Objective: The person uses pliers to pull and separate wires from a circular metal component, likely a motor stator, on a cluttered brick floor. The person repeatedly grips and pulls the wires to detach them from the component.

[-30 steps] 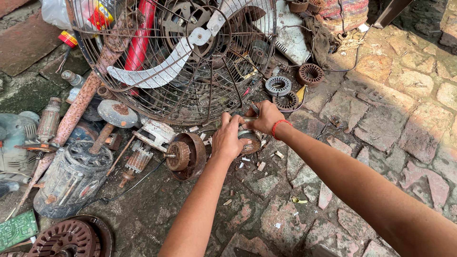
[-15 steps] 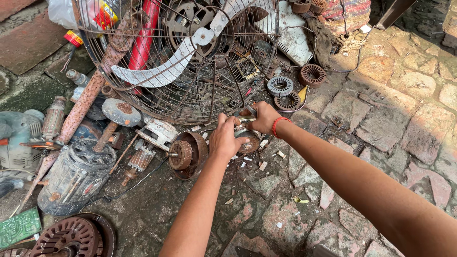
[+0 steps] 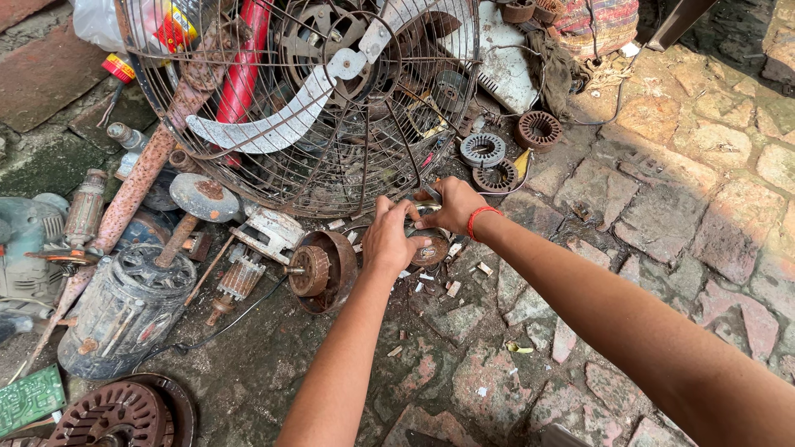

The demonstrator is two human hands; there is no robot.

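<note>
Head view: both hands, left hand (image 3: 387,240) and right hand (image 3: 454,205), clasp fingers around a small metal part (image 3: 429,240) (rusty).

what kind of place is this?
Likely an outdoor scrap or motor-repair yard: a rusty fan cage leans over scattered stators and a grey motor housing on stone paving. Both hands grip a small round metal part.

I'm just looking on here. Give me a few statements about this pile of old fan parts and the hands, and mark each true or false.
1. Both hands, left hand and right hand, are on a small round metal part. True.
2. The right wrist wears a blue band. False: the band is red.
3. The wire fan cage lies flat on the stone ground. False: it stands tilted up.
4. A green circuit board lies at lower left. True.
</note>
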